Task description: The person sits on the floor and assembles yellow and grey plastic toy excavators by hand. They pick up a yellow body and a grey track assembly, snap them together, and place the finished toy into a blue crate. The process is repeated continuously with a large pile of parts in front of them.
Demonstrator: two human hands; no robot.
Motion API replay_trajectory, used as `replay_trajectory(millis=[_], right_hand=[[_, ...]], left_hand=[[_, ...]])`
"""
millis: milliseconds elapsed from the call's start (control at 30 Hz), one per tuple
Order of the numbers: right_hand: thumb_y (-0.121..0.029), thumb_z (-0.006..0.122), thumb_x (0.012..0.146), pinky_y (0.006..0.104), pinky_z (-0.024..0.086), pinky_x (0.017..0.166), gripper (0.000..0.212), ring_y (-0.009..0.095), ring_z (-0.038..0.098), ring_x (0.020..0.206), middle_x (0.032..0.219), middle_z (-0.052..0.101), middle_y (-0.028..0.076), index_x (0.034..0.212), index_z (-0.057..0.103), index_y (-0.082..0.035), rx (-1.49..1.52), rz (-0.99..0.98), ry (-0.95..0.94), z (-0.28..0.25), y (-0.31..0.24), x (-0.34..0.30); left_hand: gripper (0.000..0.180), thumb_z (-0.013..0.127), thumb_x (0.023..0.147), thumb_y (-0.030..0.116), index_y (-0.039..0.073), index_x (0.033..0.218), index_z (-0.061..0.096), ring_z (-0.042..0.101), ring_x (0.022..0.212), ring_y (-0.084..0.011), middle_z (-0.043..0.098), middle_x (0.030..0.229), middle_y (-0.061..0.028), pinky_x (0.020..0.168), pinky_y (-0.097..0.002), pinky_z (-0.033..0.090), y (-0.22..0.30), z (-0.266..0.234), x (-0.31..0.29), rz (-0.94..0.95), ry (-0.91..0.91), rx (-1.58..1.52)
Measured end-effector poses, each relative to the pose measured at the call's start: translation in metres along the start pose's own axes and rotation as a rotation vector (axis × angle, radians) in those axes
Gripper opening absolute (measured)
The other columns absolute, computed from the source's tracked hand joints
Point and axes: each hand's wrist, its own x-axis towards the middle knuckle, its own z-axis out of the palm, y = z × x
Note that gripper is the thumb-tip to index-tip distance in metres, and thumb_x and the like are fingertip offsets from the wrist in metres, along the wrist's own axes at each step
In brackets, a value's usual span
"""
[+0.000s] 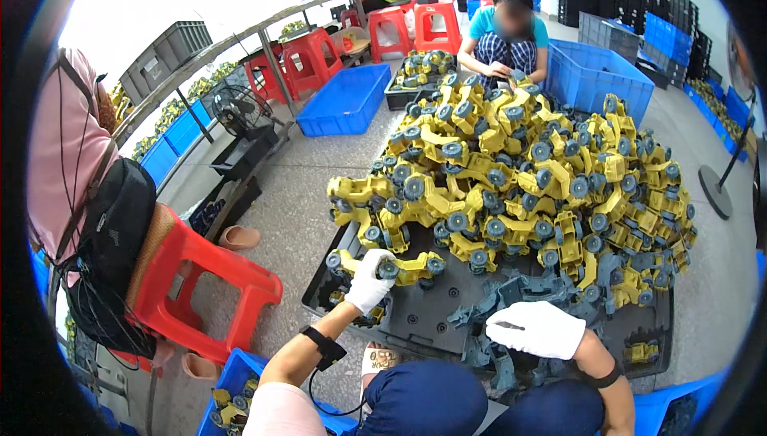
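Observation:
My left hand (370, 280), in a white glove, is closed on a yellow toy vehicle chassis (414, 267) with grey wheels, over the left part of a black tray (423, 320). My right hand (537, 330), gloved too, is above a heap of loose blue-grey plastic parts (502, 360) at the tray's near side. Its thumb and fingers are pressed together; a thin dark streak shows between them, and what they hold, if anything, is unclear. Just beyond both hands rises a large pile of yellow chassis (511, 172) with grey wheels.
Behind the pile a person (505, 45) sits handling a part, beside a deep blue crate (599, 77). A shallow blue bin (343, 99) lies on the floor farther left. Another person sits on a red stool (200, 284) close on my left. Near my knees is a blue bin (232, 376) with chassis inside.

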Motion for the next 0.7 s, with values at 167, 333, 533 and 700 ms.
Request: replay_trajectory(millis=[167, 333, 533, 700], right_hand=[[-0.028, 0.063, 0.092, 0.0299, 0.051, 0.061, 0.033, 0.015, 0.063, 0.062, 0.082, 0.065, 0.010, 0.111, 0.064, -0.001, 0.134, -0.068, 0.273, 0.008, 0.008, 0.009], [-0.046, 0.068, 0.084, 0.0416, 0.042, 0.103, 0.064, 0.035, 0.054, 0.119, 0.127, 0.058, 0.023, 0.127, 0.056, 0.000, -0.007, -0.094, 0.388, 0.024, 0.038, 0.038], [-0.050, 0.075, 0.078, 0.0370, 0.051, 0.085, 0.082, 0.024, 0.063, 0.100, 0.119, 0.060, 0.020, 0.137, 0.047, 0.000, 0.293, -0.006, -0.037, 0.031, 0.038, 0.052], [-0.046, 0.079, 0.074, 0.0403, 0.051, 0.077, 0.073, 0.031, 0.060, 0.087, 0.098, 0.060, 0.020, 0.124, 0.055, 0.001, -0.043, -0.188, 0.407, 0.039, 0.030, 0.057]], left_hand=[[0.050, 0.068, 0.072, -0.004, 0.007, 0.120, 0.057, 0.056, 0.112, -0.0238, 0.058, 0.120, -0.0095, 0.099, -0.0330, 0.043, 0.020, 0.002, -0.022, -0.029, 0.030, -0.137], [0.046, 0.067, 0.079, 0.000, 0.006, 0.122, 0.054, 0.054, 0.115, -0.0197, 0.056, 0.121, -0.0077, 0.101, -0.0332, 0.042, 0.079, 0.010, -0.024, -0.033, -0.097, -0.458], [0.058, 0.071, 0.085, 0.007, 0.010, 0.135, 0.042, 0.055, 0.119, -0.0211, 0.054, 0.128, -0.0084, 0.100, -0.0345, 0.045, 0.096, 0.028, -0.021, -0.095, -0.180, -0.669], [0.067, 0.061, 0.089, 0.009, 0.009, 0.146, 0.027, 0.050, 0.126, -0.0249, 0.046, 0.139, -0.0104, 0.104, -0.0381, 0.042, 0.110, 0.034, -0.019, -0.479, -0.411, -1.223]])
